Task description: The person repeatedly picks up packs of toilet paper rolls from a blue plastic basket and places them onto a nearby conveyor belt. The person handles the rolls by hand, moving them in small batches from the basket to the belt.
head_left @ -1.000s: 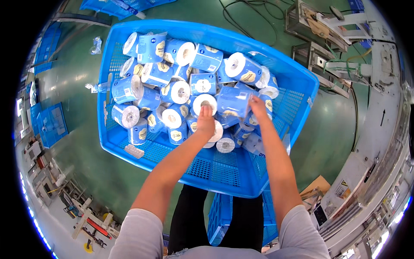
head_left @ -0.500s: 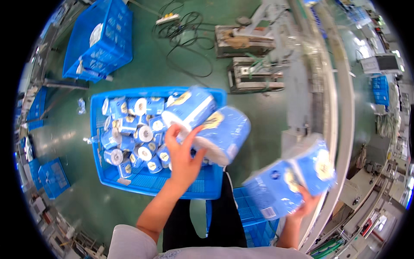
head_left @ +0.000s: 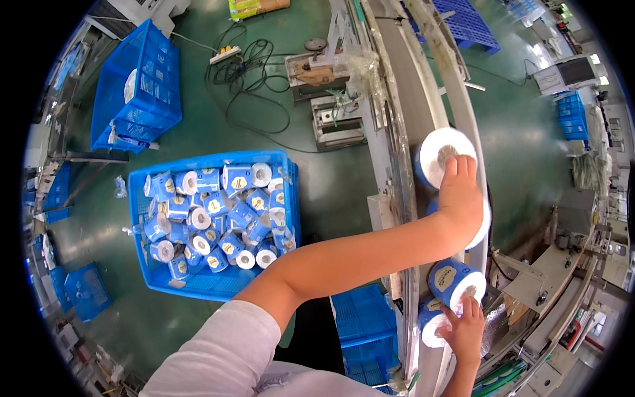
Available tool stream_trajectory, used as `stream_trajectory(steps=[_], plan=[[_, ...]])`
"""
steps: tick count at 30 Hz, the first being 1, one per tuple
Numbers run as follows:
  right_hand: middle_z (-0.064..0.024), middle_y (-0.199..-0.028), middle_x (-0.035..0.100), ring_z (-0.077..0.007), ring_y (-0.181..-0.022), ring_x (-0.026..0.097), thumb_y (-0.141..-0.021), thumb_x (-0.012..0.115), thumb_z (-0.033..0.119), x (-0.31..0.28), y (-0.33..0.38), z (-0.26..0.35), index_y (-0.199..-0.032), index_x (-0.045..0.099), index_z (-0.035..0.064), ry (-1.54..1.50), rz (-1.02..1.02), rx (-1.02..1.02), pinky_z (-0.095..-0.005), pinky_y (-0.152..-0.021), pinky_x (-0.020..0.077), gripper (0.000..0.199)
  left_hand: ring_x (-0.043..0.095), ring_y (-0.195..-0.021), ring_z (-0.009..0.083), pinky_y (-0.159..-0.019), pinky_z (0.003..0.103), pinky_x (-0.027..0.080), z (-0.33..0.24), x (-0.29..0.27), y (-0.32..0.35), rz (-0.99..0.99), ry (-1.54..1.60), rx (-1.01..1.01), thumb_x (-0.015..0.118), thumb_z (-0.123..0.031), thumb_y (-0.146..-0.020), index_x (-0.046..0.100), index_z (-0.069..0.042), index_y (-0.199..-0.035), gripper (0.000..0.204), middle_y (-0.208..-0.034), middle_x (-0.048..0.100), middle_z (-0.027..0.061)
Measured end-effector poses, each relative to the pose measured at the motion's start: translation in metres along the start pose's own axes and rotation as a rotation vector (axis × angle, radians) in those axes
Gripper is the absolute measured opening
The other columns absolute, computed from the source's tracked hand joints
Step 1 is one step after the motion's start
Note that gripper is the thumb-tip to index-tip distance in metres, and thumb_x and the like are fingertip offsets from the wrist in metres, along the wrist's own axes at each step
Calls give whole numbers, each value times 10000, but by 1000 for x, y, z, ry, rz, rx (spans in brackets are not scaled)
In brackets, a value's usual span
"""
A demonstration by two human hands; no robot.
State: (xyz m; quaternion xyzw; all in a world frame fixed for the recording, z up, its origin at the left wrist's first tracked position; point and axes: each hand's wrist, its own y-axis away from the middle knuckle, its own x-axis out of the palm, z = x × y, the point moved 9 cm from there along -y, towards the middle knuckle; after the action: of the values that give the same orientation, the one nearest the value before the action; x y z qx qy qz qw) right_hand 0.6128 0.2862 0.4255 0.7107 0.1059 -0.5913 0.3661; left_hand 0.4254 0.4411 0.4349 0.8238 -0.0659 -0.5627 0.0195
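Observation:
My left hand [head_left: 463, 198] reaches across to the conveyor on the right. Its fingers grip the end of a white paper roll [head_left: 433, 159] in blue wrap, by the core hole. Another roll [head_left: 486, 221] lies mostly hidden under this hand. Nearer me, my right hand [head_left: 465, 331] has its fingers closed around the white ends of two more rolls, an upper roll [head_left: 446, 274] and a lower roll [head_left: 426, 317]. All of these rest on the conveyor [head_left: 417, 99]. To the left, many similar rolls lie jumbled in a large blue basket [head_left: 218, 290].
Rails [head_left: 456, 86] run along the conveyor. Beneath and beside it stand blue crates [head_left: 367, 324]. Metal machine parts [head_left: 334, 122] and a tangle of black cable [head_left: 248, 73] lie on the green floor. Another blue crate [head_left: 139, 99] stands at the far left.
Both hands have moved the rolls right onto the conveyor; my left hand came across from above the basket. The view has shifted right.

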Motion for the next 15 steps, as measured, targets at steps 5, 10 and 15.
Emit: stream_trajectory(steps=[5, 10, 15], plan=[[-146, -1364, 395, -381, -1257, 359, -653, 599, 4, -31, -40, 24, -1033, 671, 165, -25, -145, 100, -468, -1000, 343, 418, 318, -1245, 364, -1021, 522, 199, 15, 26, 12, -342, 69, -3, 554, -205, -777, 542, -40, -1222, 476, -1330, 385, 215], [-165, -1327, 451, -372, -1259, 380, -717, 577, -48, -73, -51, 76, -1069, 638, 75, 7, -454, 133, -459, -1021, 321, 378, 395, -1218, 353, -1010, 501, 284, 119, -2, 97, -727, 679, 112, 608, -42, -725, 520, -97, -1223, 509, -1338, 391, 180], [-154, -1158, 554, -349, -1097, 505, -712, 607, -26, 30, -151, 255, -1112, 579, 59, -942, -307, -307, -420, -932, 406, 410, 462, -1126, 361, -998, 415, 331, 282, 152, 244, -737, 726, -323, 541, 54, -687, 570, -86, -1121, 456, -1246, 479, 162]])
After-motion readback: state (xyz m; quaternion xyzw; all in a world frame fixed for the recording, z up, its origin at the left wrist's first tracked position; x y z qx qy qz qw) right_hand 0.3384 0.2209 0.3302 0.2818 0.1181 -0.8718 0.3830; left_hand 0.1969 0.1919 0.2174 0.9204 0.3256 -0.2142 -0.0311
